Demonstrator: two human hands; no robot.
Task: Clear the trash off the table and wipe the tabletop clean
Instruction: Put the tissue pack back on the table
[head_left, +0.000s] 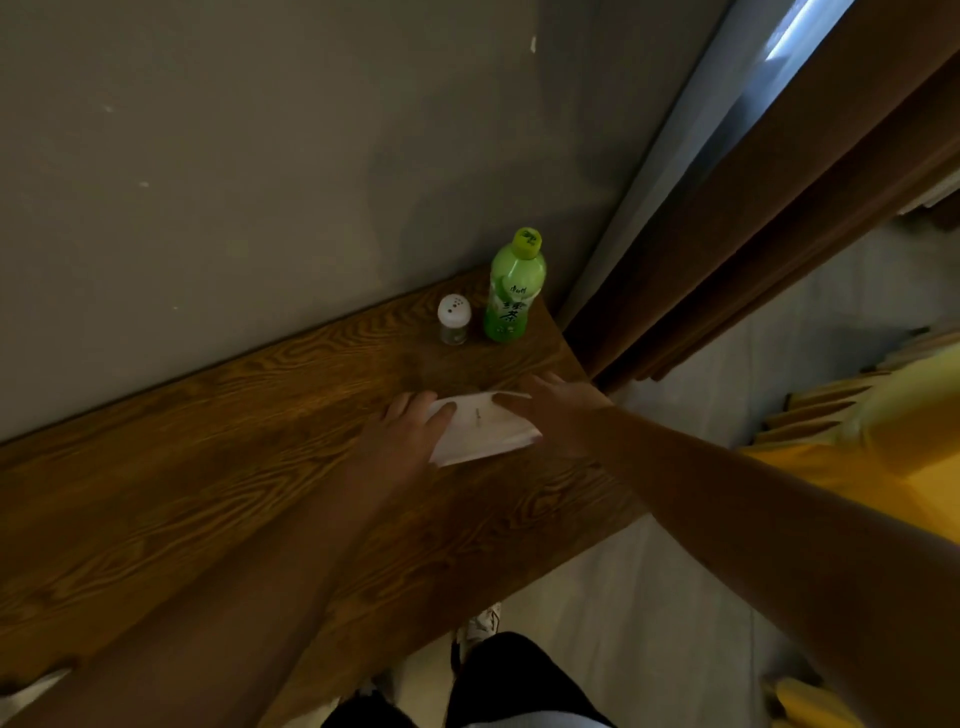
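Observation:
A white folded paper towel (480, 431) lies on the dark wooden tabletop (208, 467) near its right end. My left hand (410, 431) holds the towel's left edge, thumb on top of the paper. My right hand (556, 405) presses down on the towel's right side, its fingers pinching the upper right corner. A tiny dark speck sits on the middle of the towel. Behind the towel stand a green tea bottle (511, 291) with a yellow-green cap and a small clear shaker (453, 319) with a white perforated lid.
A grey wall runs along the table's far edge. To the right hang a brown curtain (753, 234) and a pale window strip. The table's right end drops to a light floor (649, 597). Something yellow lies on the floor at the right.

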